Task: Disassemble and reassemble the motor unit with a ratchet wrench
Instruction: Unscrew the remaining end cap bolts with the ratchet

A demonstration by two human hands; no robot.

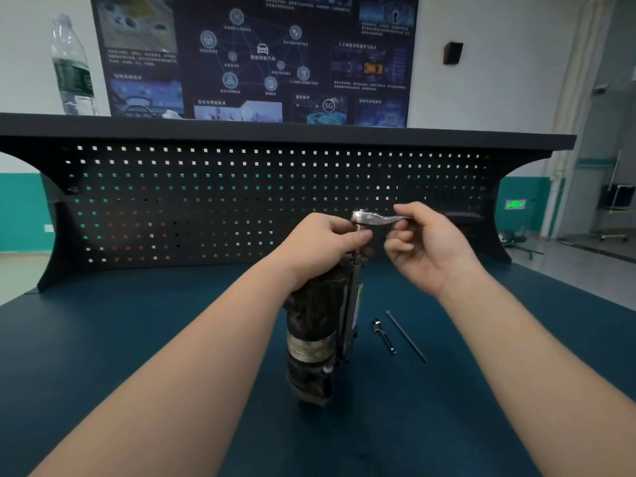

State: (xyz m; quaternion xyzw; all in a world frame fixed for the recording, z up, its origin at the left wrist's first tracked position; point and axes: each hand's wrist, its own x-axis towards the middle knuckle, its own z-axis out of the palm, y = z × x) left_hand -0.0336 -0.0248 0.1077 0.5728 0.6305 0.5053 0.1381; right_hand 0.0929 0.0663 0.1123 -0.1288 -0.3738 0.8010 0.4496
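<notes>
Because the motor unit (318,325) stands on end on the dark blue bench top (137,339), I keep my left hand (320,242) curled round its top, thumb and fingers pinching the socket stem just under the ratchet wrench (373,218) so the tool stays seated on the fastener, as I judge it. My right hand (426,242) pinches the wrench handle between thumb and fingertips, the other fingers loosely bent, placed to swing it level. A long through bolt (406,335) and a shorter extension piece (383,336) lie flat just right of the motor, out of the swing. Its casing looks dark, grimy and mottled, with a worn pale label band and a metal strip down the right side.
</notes>
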